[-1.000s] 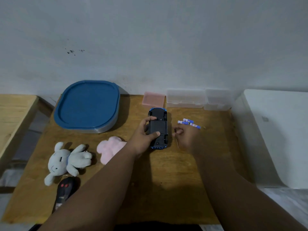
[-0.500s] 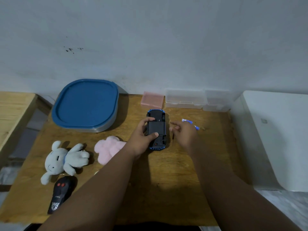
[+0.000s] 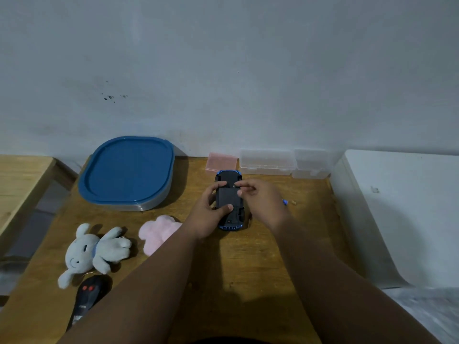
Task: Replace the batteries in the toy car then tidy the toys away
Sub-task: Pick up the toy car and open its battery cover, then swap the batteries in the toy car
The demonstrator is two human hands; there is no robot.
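Now gripping upturned toy car (image 3: 227, 197) near back edge of worktop (image 3: 248, 269) with left hand (image 3: 207, 218), pinching right hand (image 3: 262, 202) over its underside, contents unclear; possibly risking fumbling something tiny, letting it roll away.

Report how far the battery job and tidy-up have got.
Done: the toy car lies underside up. In hand: the left hand grips it while the right hand reaches over its underside; battery state can't be told. Left: grey plush, pink plush and remote lie out, blue container lidded.
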